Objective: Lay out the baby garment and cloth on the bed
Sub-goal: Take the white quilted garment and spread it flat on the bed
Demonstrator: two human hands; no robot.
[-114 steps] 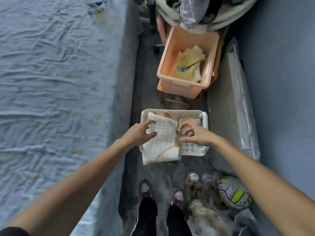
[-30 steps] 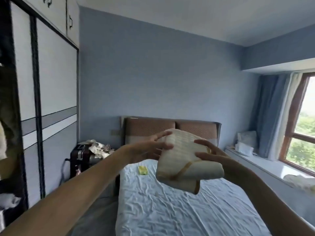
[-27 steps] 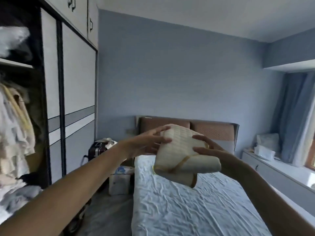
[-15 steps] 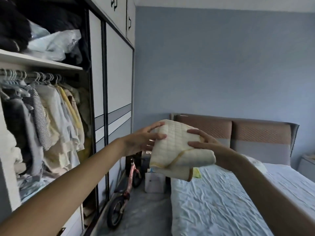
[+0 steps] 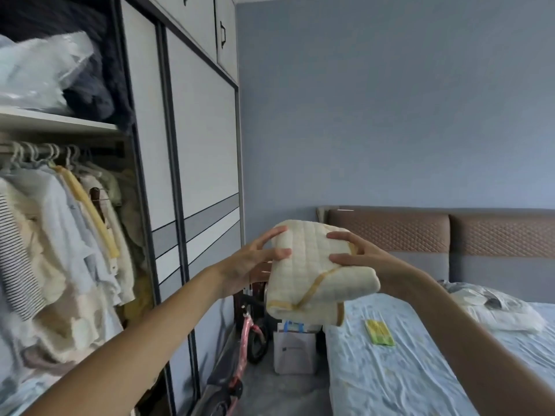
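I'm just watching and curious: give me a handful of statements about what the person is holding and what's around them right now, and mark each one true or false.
1. Both hands hold the folded quilted garment up in the air. True: the left hand grips its left side, the right hand its right.
2. The garment is already spread flat on the bed. False: it is still folded and held above the bed's near corner.
3. A small yellow-green packet lies on the bed sheet. True.
4. The wardrobe section at left is closed. False: it stands open, with clothes hanging on a rail.
5. A pink balance bike stands between wardrobe and bed. True.
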